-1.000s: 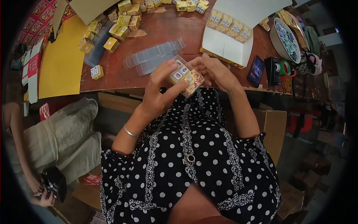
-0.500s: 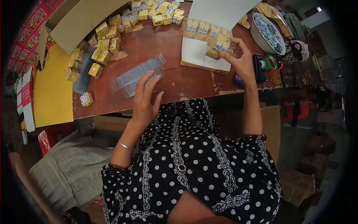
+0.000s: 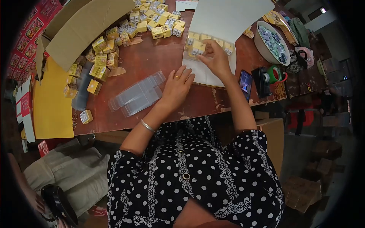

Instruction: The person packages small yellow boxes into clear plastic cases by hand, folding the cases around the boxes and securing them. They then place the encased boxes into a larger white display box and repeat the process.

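Observation:
My right hand is closed on a clear plastic box with small yellow-and-white boxes in it. It is inside an open white carton, over a row of similar packed boxes at the back. Fingers stretched out, my left hand rests by the carton's near left corner and holds nothing. Flat clear plastic sleeves lie on the table just left of it.
Many small yellow boxes are piled at the back left by a brown cardboard flap. A phone, a tape dispenser and a basin of small packets stand right. Another person's hand shows at lower left.
My right hand has brought the plastic box left and down into the carton. My left hand has moved right from above the sleeves to the carton's corner.

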`<state>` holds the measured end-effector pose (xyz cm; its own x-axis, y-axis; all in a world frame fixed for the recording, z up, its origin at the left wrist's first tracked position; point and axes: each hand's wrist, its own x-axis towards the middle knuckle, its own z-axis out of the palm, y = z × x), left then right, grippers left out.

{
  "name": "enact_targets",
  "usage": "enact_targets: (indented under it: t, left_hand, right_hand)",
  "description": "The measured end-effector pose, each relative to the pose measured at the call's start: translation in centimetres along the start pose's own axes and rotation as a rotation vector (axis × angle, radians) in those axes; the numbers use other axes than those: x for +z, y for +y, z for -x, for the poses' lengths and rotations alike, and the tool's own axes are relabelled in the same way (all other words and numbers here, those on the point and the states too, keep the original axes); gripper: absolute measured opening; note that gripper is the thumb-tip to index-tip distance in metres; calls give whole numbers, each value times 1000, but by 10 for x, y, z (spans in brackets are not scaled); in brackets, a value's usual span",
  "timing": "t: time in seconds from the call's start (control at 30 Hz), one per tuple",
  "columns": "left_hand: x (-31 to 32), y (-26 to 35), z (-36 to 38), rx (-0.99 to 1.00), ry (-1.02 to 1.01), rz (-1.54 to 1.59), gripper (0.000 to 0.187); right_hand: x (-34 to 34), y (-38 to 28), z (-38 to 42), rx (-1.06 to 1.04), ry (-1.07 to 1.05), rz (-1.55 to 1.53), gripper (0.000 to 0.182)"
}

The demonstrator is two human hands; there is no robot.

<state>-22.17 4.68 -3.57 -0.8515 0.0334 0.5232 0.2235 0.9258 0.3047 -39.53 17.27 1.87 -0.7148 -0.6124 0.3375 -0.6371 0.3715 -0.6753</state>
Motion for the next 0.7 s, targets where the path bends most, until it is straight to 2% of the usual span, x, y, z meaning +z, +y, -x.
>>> enact_targets:
  t: [0.13,0.23,0.27,0.3,0.37,0.43,0.47,0.5,0.53,0.57,0.6,0.63,0.67,0.7]
  left_hand:
    - [6,-9,-1,-2,-61,77,19]
    - [7,-11,0,-7,-22,90,14]
    - [7,-11,0,-14,-21,91,14]
    - [8,-12,0,-25,-44,110,17]
    - [8,-12,-1,-56,-63,123,20]
    - [0,-11,0,-8,112,133,31]
    - [-12,-16,9,-44,111,115,31]
    - [-34,-22,15,-97,126,50,42]
    - [-54,-29,23,-146,142,-16,54]
    - [-71,-41,36,-170,140,-32,54]
    - [-91,-58,53,-269,85,-42,60]
    - [-105,-72,68,-362,30,-49,66]
    - [-116,-84,80,-370,28,-55,66]
    - [-125,-94,90,-471,-113,-65,62]
  right_hand:
    - [31,13,-7,-102,51,81,54]
    - [43,23,-7,-115,92,74,56]
    - [46,25,-5,-163,132,194,59]
    - [48,26,-3,-212,172,313,62]
    - [47,27,-2,-219,179,336,63]
    - [43,21,-2,-243,158,378,70]
    - [39,15,0,-226,184,357,72]
    - [33,2,2,-207,213,334,75]
    - [23,-8,7,-80,187,338,76]
    - [14,-10,11,-34,203,261,74]
    - [6,-16,17,18,222,190,71]
    - [-3,-36,26,35,233,128,60]
    - [-5,-47,33,34,226,120,60]
    - [-6,-55,40,26,220,16,55]
